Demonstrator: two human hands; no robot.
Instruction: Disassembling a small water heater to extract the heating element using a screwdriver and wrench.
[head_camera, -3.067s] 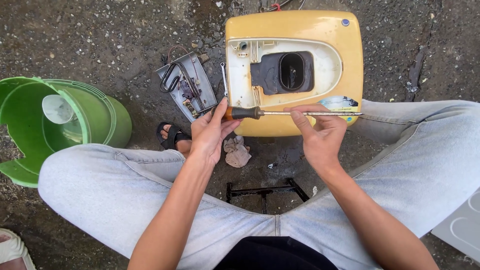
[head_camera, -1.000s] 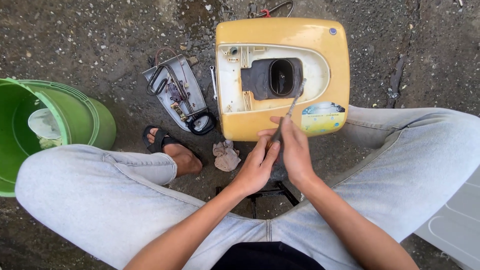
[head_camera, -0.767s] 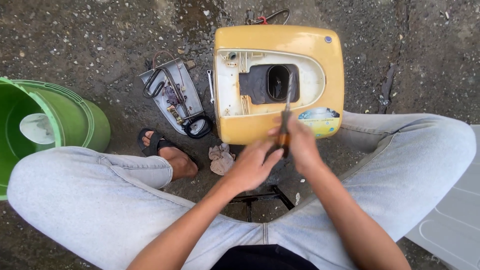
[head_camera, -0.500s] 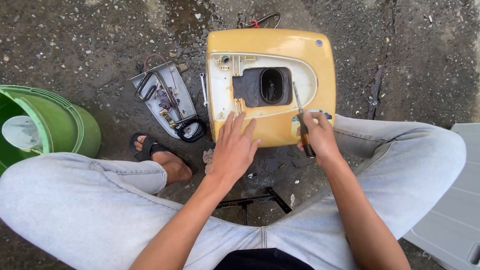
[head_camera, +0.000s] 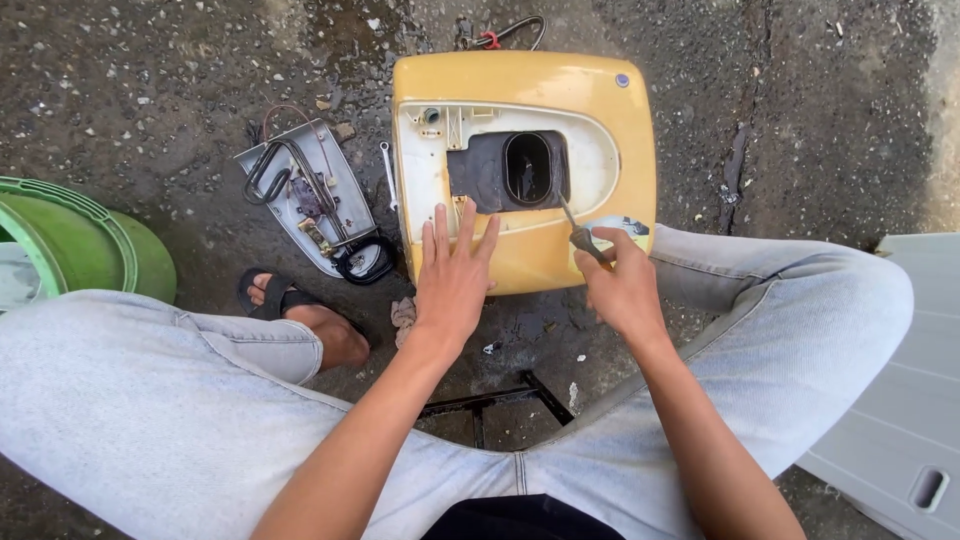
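A yellow plastic appliance housing (head_camera: 525, 85) lies on the wet ground before me, with a white inner panel (head_camera: 422, 170) and a dark oval opening (head_camera: 525, 168). My left hand (head_camera: 455, 275) rests flat and spread on the housing's near edge. My right hand (head_camera: 622, 285) grips a screwdriver (head_camera: 572, 225) whose metal shaft points up toward the dark opening. Both of my knees in light grey trousers flank the housing.
A detached grey cover with wires and a black cable loop (head_camera: 315, 200) lies left of the housing, a small wrench (head_camera: 386, 172) beside it. A green bucket (head_camera: 75, 245) stands far left. A grey plastic panel (head_camera: 905, 400) sits at right. A black metal frame (head_camera: 495, 400) lies below.
My left hand let go of the screwdriver and spread flat on the housing. My right hand now holds the tool alone, its tip turned toward the opening. The view shifted closer.
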